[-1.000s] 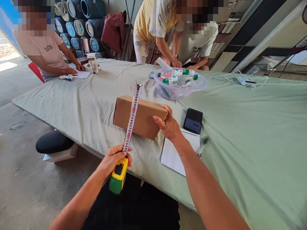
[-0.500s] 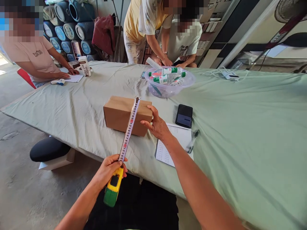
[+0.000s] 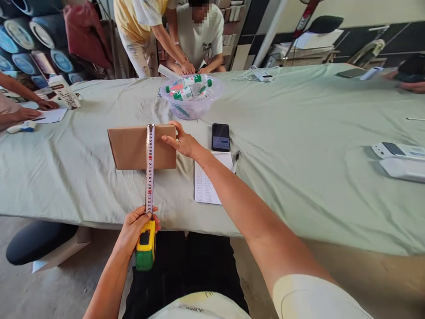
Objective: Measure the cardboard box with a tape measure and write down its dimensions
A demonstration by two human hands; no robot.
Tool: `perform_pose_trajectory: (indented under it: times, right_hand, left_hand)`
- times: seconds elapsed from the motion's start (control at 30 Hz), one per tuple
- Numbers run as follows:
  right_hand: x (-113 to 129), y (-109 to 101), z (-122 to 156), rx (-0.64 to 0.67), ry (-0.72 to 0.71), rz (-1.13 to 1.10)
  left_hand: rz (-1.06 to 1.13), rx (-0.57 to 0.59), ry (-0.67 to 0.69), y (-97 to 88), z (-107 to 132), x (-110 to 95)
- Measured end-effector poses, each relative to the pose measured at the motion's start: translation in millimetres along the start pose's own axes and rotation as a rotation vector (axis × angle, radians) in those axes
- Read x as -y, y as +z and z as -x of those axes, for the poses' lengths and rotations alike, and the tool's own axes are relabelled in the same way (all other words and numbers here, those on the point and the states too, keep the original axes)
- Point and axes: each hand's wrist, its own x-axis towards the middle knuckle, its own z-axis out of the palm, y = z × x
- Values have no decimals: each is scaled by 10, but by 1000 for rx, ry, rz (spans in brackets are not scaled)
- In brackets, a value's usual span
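My left hand (image 3: 133,228) is closed around a yellow and green tape measure (image 3: 145,250) near the table's front edge. From it the white blade (image 3: 149,177) runs forward, lying across the front of a brown cardboard box (image 3: 129,148); its metal end sits at the box's top edge. My right hand (image 3: 184,142) grips the box's right end, thumb on the front face and fingers behind the upper corner. The box looks tipped back, its front face turned up towards me. Right of it lie a phone (image 3: 221,137), a sheet of written figures (image 3: 207,188) and a pen (image 3: 237,160).
A clear basin (image 3: 189,110) of plastic bottles stands behind the box on the cloth-covered table (image 3: 299,177). White devices (image 3: 400,157) lie at the right. A black stool (image 3: 40,241) is at the lower left. Other people's hands (image 3: 184,67) are busy at the far side.
My view has swung to the right. The box has tipped so its front face shows more and its top barely shows. The blade now points nearly straight ahead; both hands keep their holds.
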Motion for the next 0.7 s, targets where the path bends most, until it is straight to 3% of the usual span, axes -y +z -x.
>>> perform_pose_trajectory:
  times: [0.17, 0.4, 0.57, 0.7]
  right_hand:
    - [-57, -182, -12, 49, -16, 25]
    - [-513, -562, 451, -217, 142, 210]
    - [-900, -624, 926, -312, 157, 397]
    - [-1190, -644, 1098, -396, 138, 418]
  left_hand:
    - [9, -13, 25, -39, 17, -10]
    - [35, -51, 27, -169, 49, 8]
    - [90, -10, 43, -66, 98, 35]
    - [122, 35, 83, 20, 38, 39]
